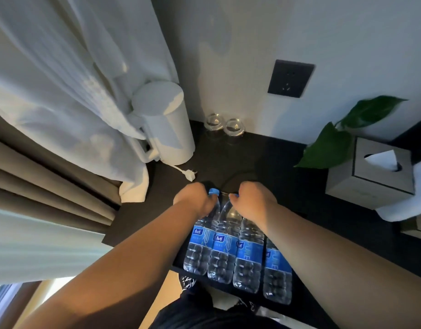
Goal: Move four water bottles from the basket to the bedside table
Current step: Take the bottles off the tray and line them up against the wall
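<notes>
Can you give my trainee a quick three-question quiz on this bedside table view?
1. How many water bottles stand in a row at the near edge of the bedside table?
2. True or false: the white kettle stands to the right of the tissue box.
3. Where are the left hand and right hand? A) on the bottle tops B) on the two glasses C) on the wall socket

Key: 1. four; 2. false, it stands far to the left; 3. A
</notes>
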Available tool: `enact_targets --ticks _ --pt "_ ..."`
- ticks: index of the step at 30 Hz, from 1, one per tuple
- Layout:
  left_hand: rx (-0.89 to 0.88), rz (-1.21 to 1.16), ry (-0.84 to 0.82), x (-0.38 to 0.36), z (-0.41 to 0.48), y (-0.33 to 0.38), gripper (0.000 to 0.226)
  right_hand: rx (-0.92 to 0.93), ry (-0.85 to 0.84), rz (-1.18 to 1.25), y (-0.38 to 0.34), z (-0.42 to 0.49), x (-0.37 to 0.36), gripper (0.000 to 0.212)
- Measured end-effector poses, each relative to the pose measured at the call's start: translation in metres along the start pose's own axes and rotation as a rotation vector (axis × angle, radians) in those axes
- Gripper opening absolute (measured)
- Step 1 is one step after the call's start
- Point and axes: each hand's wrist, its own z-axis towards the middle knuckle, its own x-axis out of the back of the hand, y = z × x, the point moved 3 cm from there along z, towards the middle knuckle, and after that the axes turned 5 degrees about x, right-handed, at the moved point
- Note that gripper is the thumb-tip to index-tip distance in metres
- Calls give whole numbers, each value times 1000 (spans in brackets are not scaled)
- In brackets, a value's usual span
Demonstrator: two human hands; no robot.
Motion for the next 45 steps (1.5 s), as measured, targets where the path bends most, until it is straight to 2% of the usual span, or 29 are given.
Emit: enact_targets --ticks 2,7,12,17,21,23,26,33,40,45 --pt "-21 -13 -7 -1 3 2 28 -29 -58 -34 -5 5 -3 44" --pt "-15 -26 0 -8 13 2 39 -108 -174 -72 -11 17 -7 50" --pt "-85 -54 -67 -14 29 10 49 -247 -269 -99 -15 27 -13 56" --pt "-163 -98 -147 -11 33 9 42 -317 -290 5 -14 32 -16 42" --pt "-178 -105 -148 6 27 12 48 -335 -208 190 -10 22 -4 36" --pt "-197 -138 -148 20 22 14 52 -295 -184 262 -9 14 11 35" --pt "-223 -220 -119 47 9 20 46 -209 -159 298 -11 2 39 36" --pt "-321 -246 77 113 -32 48 36 40 71 74 -19 -31 110 34" --pt "-452 -267 212 155 -38 70 27 148 378 101 -12 -56 158 24" --pt "-558 -231 257 180 -17 102 25 164 408 87 0 -41 195 16"
